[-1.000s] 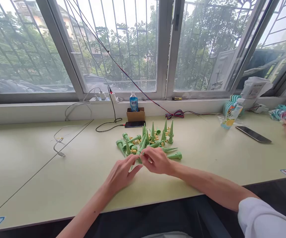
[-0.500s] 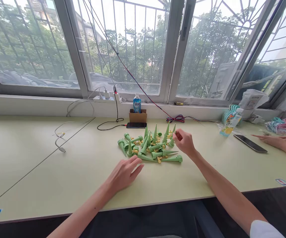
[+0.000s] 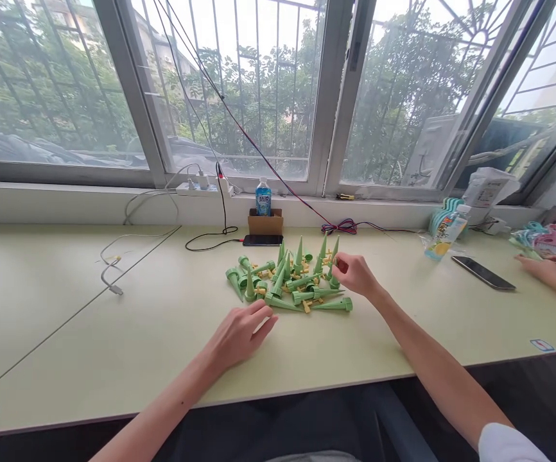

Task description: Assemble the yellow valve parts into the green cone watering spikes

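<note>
A loose pile of green plastic watering spikes [image 3: 278, 273], some upright and some lying, covers the middle of the table. Small yellow T-shaped valves [image 3: 307, 307] are mixed among them. At the pile's right edge, the fingers of my right hand [image 3: 356, 274] are pinched around an upright green spike [image 3: 336, 247]; its tip shows above them and its lower part is partly hidden. My left hand [image 3: 242, 330] rests on the table at the near side of the pile, fingers loosely bent and apart, holding nothing. Its fingertips lie close to a lying spike [image 3: 285, 304].
Behind the pile are a phone [image 3: 262, 240] on a cable, a cardboard box [image 3: 265, 223] and a blue bottle [image 3: 263, 197]. At right stand a juice bottle [image 3: 448, 232] and another phone [image 3: 483, 273]. Another person's hands [image 3: 545, 271] are at the far right, near pastel hangers [image 3: 555, 240].
My right hand has dropped slightly along the upright spike. My left hand stays in place. The other person's hands have shifted right, away from the phone. The view has moved a little.
</note>
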`<state>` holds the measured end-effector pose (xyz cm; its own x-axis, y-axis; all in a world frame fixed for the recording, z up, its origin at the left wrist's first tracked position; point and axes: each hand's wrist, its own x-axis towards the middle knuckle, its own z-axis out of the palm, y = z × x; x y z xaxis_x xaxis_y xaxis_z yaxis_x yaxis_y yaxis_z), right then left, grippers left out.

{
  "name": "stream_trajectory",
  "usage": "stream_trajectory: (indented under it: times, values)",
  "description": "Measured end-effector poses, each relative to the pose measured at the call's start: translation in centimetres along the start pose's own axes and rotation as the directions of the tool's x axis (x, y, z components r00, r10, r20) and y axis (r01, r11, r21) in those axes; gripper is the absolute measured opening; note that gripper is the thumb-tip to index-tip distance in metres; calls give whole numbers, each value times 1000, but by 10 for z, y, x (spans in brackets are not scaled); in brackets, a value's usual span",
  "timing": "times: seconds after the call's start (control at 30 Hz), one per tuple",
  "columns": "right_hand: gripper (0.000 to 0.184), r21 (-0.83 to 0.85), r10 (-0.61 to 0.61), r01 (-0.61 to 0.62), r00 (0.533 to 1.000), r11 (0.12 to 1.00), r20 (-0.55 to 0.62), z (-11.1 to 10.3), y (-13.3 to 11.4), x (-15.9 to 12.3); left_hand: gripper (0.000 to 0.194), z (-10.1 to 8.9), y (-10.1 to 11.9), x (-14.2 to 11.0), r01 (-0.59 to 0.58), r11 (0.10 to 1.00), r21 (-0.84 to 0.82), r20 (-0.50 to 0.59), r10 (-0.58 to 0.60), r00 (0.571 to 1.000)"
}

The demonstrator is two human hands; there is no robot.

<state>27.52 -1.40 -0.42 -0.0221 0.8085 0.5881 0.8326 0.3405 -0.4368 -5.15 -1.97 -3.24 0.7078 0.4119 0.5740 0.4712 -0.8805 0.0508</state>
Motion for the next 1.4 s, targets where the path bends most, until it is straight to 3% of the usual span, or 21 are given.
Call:
stream_trajectory:
  times: [0.23,0.33,0.43,0.5,0.57,0.63,0.7,0.77,1.13,1.4]
  values:
    - [11,-32,38,-39,998,999,-42,-2,2,2,31,-2,1,1,9,1000,-17,-3,-9,1000]
    - [9,10,57,-56,983,998,-174,-5,-4,1,33,-3,1,2,14,1000,-25,-4,-14,1000]
    - [14,55,66,-50,931,997,-359,-8,-14,-1,35,-2,1,1,24,999,-32,-5,-24,1000]
    - [16,61,50,-29,922,998,-383,-9,-23,-3,35,-2,1,1,32,999,-36,-2,-33,999]
    - [17,87,-17,42,963,995,-271,-9,-32,-7,35,-1,1,1,35,999,-30,-2,-35,999]
    - [20,107,-111,114,993,988,-27,-8,-40,-11,35,-1,1,0,29,999,-19,-5,-29,1000]
    - [21,62,-171,161,962,985,213,-7,-46,-14,35,-1,1,0,21,1000,-6,-10,-21,1000]
    - [22,19,-180,185,922,983,344,-8,-49,-17,35,-1,1,0,19,1000,2,-15,-19,1000]
    - [30,-107,-103,179,863,978,495,-10,-39,-17,38,-3,2,1,9,1000,-12,-18,-10,1000]
    - [24,-154,-74,194,820,969,568,-8,-46,-20,37,0,1,0,9,1000,13,-13,-9,1000]
